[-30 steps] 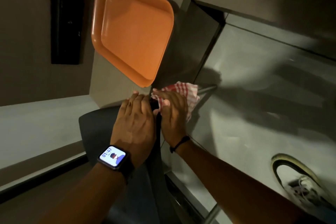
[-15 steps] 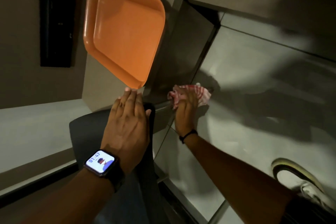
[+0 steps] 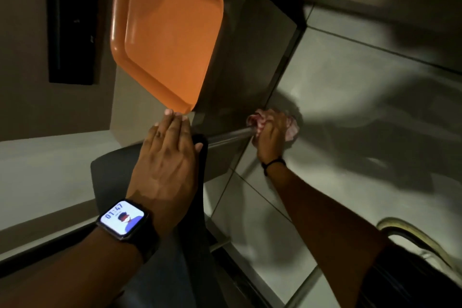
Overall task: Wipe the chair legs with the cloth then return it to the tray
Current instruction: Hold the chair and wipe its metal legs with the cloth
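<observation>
Cloth (image 3: 290,127), red-and-white checked, is bunched around the far end of a metal chair leg (image 3: 230,136), gripped by the right hand (image 3: 271,135). Left hand (image 3: 167,157) lies flat, fingers together, on the dark chair (image 3: 110,175). Orange tray (image 3: 167,32) sits on the table (image 3: 130,117), far left.

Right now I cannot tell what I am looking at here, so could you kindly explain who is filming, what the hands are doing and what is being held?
There is no machine: a person wears a camera on the head, looking down at their own hands. The left hand, with a smartwatch on its wrist, rests flat on the dark chair seat. The right hand grips a red-and-white checked cloth around the end of a metal chair leg, low over the tiled floor. An empty orange tray lies on a table beyond. A shoe shows at lower right.
</observation>
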Tool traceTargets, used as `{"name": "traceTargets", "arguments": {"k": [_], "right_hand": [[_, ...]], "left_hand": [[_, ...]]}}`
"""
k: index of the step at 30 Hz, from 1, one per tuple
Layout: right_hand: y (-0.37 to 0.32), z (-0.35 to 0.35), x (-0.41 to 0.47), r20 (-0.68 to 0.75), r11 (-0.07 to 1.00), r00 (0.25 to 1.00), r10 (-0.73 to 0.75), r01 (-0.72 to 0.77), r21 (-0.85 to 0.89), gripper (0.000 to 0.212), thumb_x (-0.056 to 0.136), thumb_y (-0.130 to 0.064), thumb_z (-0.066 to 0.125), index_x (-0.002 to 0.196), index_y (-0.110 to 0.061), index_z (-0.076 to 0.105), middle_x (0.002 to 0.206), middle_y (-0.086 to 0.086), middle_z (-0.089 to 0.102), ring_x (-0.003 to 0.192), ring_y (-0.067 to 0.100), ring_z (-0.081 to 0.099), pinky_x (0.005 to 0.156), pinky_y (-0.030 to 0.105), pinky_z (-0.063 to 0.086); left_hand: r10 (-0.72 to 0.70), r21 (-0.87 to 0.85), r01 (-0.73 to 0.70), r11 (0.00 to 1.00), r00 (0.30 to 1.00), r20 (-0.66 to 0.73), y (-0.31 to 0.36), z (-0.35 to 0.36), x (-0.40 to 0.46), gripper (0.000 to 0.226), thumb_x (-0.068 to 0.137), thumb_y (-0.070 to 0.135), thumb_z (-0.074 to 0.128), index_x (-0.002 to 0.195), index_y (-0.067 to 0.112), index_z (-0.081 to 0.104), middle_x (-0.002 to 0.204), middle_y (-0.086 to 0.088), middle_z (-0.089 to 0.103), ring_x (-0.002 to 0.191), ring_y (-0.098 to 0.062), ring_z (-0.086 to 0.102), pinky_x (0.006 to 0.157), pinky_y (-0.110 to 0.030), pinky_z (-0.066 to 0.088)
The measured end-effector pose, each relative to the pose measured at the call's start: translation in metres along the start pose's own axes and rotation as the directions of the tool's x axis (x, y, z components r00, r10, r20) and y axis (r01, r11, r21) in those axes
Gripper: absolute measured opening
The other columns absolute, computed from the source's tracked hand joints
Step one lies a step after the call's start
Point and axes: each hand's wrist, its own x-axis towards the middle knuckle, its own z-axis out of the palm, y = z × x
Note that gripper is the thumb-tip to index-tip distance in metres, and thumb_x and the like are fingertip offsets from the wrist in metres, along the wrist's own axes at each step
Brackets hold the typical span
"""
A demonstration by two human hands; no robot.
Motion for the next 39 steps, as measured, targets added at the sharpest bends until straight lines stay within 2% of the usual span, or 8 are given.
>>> {"name": "traceTargets", "arguments": {"k": [3, 7, 12, 17, 23, 27, 32, 39], "right_hand": [[-0.011, -0.01, -0.006, 0.038, 0.998, 0.998, 0.05, -0.051, 0.03, 0.067, 0.101, -0.031, 0.034, 0.145, 0.012, 0.061, 0.16, 0.032, 0.053, 0.155, 0.046, 0.047, 0.138, 0.049, 0.028], [-0.036, 0.02, -0.093, 0.13, 0.912, 0.918, -0.374, 0.39, -0.128, 0.051, 0.112, -0.026, 0.035, 0.157, -0.013, 0.055, 0.17, 0.01, 0.048, 0.162, 0.035, 0.042, 0.142, 0.042, 0.017], [-0.048, 0.026, -0.091, 0.179, 0.775, 0.783, -0.596, 0.619, -0.126, 0.047, 0.117, -0.037, 0.026, 0.148, -0.036, 0.062, 0.15, -0.011, 0.067, 0.143, 0.017, 0.06, 0.127, 0.046, 0.038], [0.003, -0.01, 0.004, 0.187, 0.939, 0.971, -0.148, 0.197, -0.282, 0.035, 0.113, -0.006, 0.048, 0.14, -0.006, 0.07, 0.158, 0.018, 0.061, 0.156, 0.035, 0.048, 0.136, 0.051, 0.029], [0.005, -0.02, 0.044, 0.064, 0.98, 0.98, 0.188, -0.184, -0.073, 0.034, 0.109, 0.001, 0.05, 0.136, 0.001, 0.071, 0.143, 0.022, 0.066, 0.141, 0.044, 0.058, 0.127, 0.05, 0.041], [-0.026, 0.006, -0.05, 0.04, 0.99, 0.99, -0.137, 0.138, -0.032, 0.035, 0.111, 0.001, 0.047, 0.137, 0.003, 0.069, 0.15, 0.022, 0.063, 0.149, 0.041, 0.053, 0.134, 0.051, 0.033], [-0.057, 0.037, -0.115, 0.116, 0.816, 0.814, -0.569, 0.577, -0.047, 0.049, 0.119, -0.04, 0.02, 0.144, -0.027, 0.061, 0.147, -0.002, 0.067, 0.14, 0.019, 0.06, 0.128, 0.035, 0.034], [0.007, 0.009, -0.02, 0.061, 0.932, 0.955, -0.289, 0.295, -0.211, 0.051, 0.108, -0.026, 0.035, 0.139, -0.007, 0.071, 0.15, 0.016, 0.066, 0.148, 0.031, 0.055, 0.136, 0.042, 0.028]], "left_hand": [[-0.009, -0.037, 0.01, 0.999, 1.0, 0.008, 0.004, -0.003, 0.0, 0.058, 0.107, 0.031, 0.024, 0.152, -0.005, 0.03, 0.16, -0.027, 0.029, 0.153, -0.036, 0.017, 0.121, -0.042, 0.006], [0.013, -0.019, -0.013, 1.0, 0.999, 0.034, 0.003, -0.007, 0.0, 0.058, 0.105, 0.03, 0.029, 0.151, -0.005, 0.03, 0.16, -0.027, 0.03, 0.152, -0.037, 0.019, 0.12, -0.041, 0.005], [0.073, 0.017, -0.073, 0.997, 0.996, 0.049, 0.001, -0.01, 0.001, 0.049, 0.103, 0.019, 0.042, 0.141, -0.011, 0.044, 0.147, -0.035, 0.045, 0.143, -0.046, 0.035, 0.116, -0.054, 0.025], [0.06, 0.038, -0.062, 0.997, 0.997, 0.048, -0.004, -0.003, 0.002, 0.063, 0.103, 0.036, 0.023, 0.148, -0.006, 0.035, 0.155, -0.03, 0.037, 0.149, -0.038, 0.024, 0.118, -0.049, 0.021], [0.033, 0.016, -0.033, 0.999, 0.999, -0.003, 0.001, 0.001, 0.002, 0.061, 0.104, 0.035, 0.023, 0.148, -0.007, 0.034, 0.155, -0.029, 0.037, 0.149, -0.033, 0.021, 0.117, -0.048, 0.015], [0.032, -0.021, -0.031, 0.999, 0.999, 0.028, 0.001, -0.001, 0.0, 0.066, 0.103, 0.039, 0.015, 0.152, -0.005, 0.024, 0.161, -0.027, 0.026, 0.152, -0.031, 0.009, 0.121, -0.044, 0.01], [0.098, 0.016, -0.099, 0.995, 0.993, 0.058, 0.0, -0.005, -0.002, 0.064, 0.1, 0.031, 0.026, 0.147, -0.011, 0.032, 0.154, -0.035, 0.034, 0.147, -0.044, 0.025, 0.118, -0.053, 0.022], [0.045, -0.056, -0.045, 0.997, 0.999, -0.007, -0.004, 0.003, 0.002, 0.063, 0.103, 0.036, 0.021, 0.152, -0.003, 0.028, 0.159, -0.025, 0.029, 0.151, -0.03, 0.015, 0.121, -0.046, 0.017]]}}
